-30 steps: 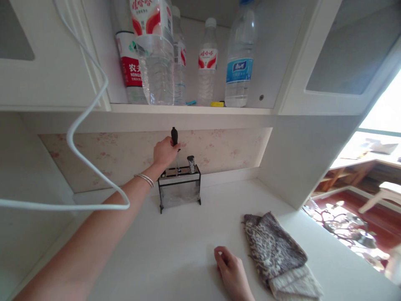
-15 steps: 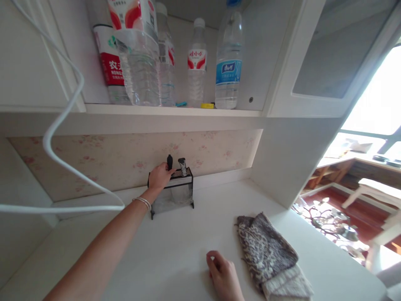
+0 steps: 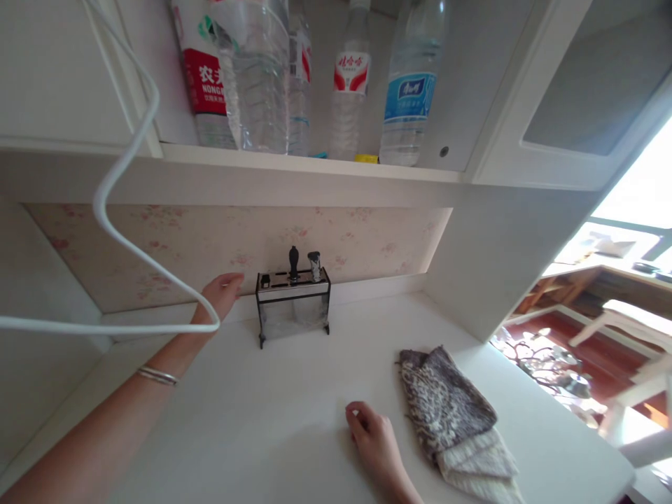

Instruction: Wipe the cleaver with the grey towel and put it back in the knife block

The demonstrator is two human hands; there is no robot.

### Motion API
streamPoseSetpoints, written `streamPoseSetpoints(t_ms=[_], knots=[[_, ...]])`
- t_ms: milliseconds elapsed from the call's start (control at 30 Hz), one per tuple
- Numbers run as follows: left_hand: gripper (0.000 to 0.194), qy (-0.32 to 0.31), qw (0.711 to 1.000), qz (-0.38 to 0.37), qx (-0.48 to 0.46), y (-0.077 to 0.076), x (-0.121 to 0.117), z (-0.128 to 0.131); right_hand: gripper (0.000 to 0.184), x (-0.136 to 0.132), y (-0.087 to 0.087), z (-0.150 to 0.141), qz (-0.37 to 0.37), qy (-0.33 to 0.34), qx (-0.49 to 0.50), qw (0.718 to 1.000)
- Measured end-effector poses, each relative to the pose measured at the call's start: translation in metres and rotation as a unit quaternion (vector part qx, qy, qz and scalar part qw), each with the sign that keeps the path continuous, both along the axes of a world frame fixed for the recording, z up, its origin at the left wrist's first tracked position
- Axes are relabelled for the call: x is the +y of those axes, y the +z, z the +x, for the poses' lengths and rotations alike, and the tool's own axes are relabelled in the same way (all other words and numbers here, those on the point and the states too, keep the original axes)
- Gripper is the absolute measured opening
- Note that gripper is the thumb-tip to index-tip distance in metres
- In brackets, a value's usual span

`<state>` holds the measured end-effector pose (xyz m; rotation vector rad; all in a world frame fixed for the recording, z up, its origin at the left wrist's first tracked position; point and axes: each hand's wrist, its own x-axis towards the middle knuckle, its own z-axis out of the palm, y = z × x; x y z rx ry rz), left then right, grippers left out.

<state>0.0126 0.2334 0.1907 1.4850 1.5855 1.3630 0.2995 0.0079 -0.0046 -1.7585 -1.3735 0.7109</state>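
Note:
A knife holder [image 3: 294, 297] with a black frame and see-through sides stands on the counter against the back wall. From its slotted top rise a black handle [image 3: 294, 262] and a mottled black-and-white handle [image 3: 314, 266]; the blades cannot be made out. My left hand [image 3: 223, 294] hovers left of the holder, apart from it, fingers loosely bent with nothing visible in them. A white cable crosses in front of its wrist. Resting on the counter, my right hand [image 3: 372, 437] is curled into a loose fist with nothing visible in it. Right of it lies a folded grey-and-white cloth [image 3: 451, 402].
Above the counter [image 3: 273, 406], an open cabinet shelf [image 3: 315, 168] holds several plastic bottles and a yellow item [image 3: 366, 159]. The white cable [image 3: 108, 199] hangs across the left side. A side panel [image 3: 488, 259] bounds the counter at right; a white stool [image 3: 630, 325] stands beyond.
My left hand has come away from the knife holder and moved left, uncovering the holder's left end. My right hand stays on the counter. The view has tilted down slightly.

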Motion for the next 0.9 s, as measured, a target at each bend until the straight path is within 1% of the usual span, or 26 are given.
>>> streamPoseSetpoints(t_ms=[67, 133, 200, 300, 367, 433, 533, 633, 700, 833, 900], knots=[[0.038, -0.036, 0.998, -0.039, -0.043, -0.011, -0.01, -0.01, 0.029, 0.011, 0.004, -0.001, -0.006, 0.0, 0.064, 0.998], [0.043, -0.074, 0.992, -0.067, -0.074, -0.024, -0.019, -0.012, 0.03, 0.031, 0.014, -0.003, -0.005, 0.007, 0.139, 0.99], [0.05, -0.105, 0.986, -0.086, -0.097, -0.037, -0.025, -0.01, 0.03, 0.058, 0.03, -0.006, 0.007, 0.011, 0.187, 0.982], [0.054, -0.138, 0.977, -0.1, -0.126, -0.052, -0.025, -0.002, 0.033, 0.107, 0.064, -0.01, 0.049, 0.001, 0.218, 0.975], [0.054, -0.167, 0.97, -0.105, -0.14, -0.056, -0.021, 0.003, 0.037, 0.14, 0.087, -0.013, 0.073, -0.01, 0.226, 0.971], [0.053, -0.201, 0.962, -0.111, -0.149, -0.057, -0.016, 0.007, 0.04, 0.167, 0.107, -0.014, 0.092, -0.022, 0.222, 0.97], [0.053, -0.235, 0.953, -0.117, -0.151, -0.058, -0.011, 0.01, 0.048, 0.196, 0.127, -0.013, 0.113, -0.044, 0.207, 0.971], [0.054, -0.239, 0.953, -0.117, -0.146, -0.059, -0.009, 0.01, 0.059, 0.212, 0.135, -0.015, 0.114, -0.053, 0.208, 0.97], [0.054, -0.235, 0.955, -0.116, -0.142, -0.06, -0.01, 0.01, 0.062, 0.217, 0.137, -0.02, 0.106, -0.041, 0.218, 0.969], [0.054, -0.234, 0.955, -0.116, -0.141, -0.061, -0.02, 0.012, 0.052, 0.218, 0.139, -0.03, 0.111, -0.008, 0.232, 0.966], [0.054, -0.245, 0.951, -0.11, -0.156, -0.061, -0.029, 0.016, 0.049, 0.213, 0.14, -0.029, 0.117, -0.005, 0.235, 0.965]])
